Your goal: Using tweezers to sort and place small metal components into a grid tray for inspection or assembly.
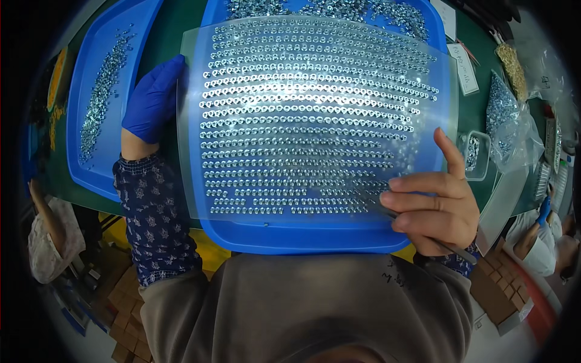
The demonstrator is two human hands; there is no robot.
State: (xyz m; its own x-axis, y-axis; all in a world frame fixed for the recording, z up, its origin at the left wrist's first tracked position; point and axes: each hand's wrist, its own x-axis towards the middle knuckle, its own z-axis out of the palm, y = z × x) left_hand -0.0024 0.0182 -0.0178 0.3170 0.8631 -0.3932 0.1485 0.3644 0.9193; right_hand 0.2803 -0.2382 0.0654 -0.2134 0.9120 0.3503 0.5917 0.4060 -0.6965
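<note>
A clear plastic sheet (pixel 189 157) spans the middle, bearing many rows of small shiny ring-like metal parts (pixel 302 97). The lower rows show some gaps, and the rows' right ends are uneven. My left hand (pixel 152 100), in a blue glove, is closed on the sheet's left edge; its thumb is mostly hidden. At the lower right corner my bare right hand (pixel 433 202) holds metal tweezers (pixel 457 251), their thin end pointing at the bottom rows. Its index finger is raised. Beneath the sheet lies a blue tray (pixel 302 237) with heaps of loose parts (pixel 339 8) at its far end.
Another blue tray (pixel 115 175) with a strip of loose parts stands left on the green table (pixel 175 30). To the right are a small clear box (pixel 477 156), a bag of metal parts (pixel 502 115) and a written label (pixel 463 69). Other people sit at both sides; cardboard boxes (pixel 124 311) lie below left.
</note>
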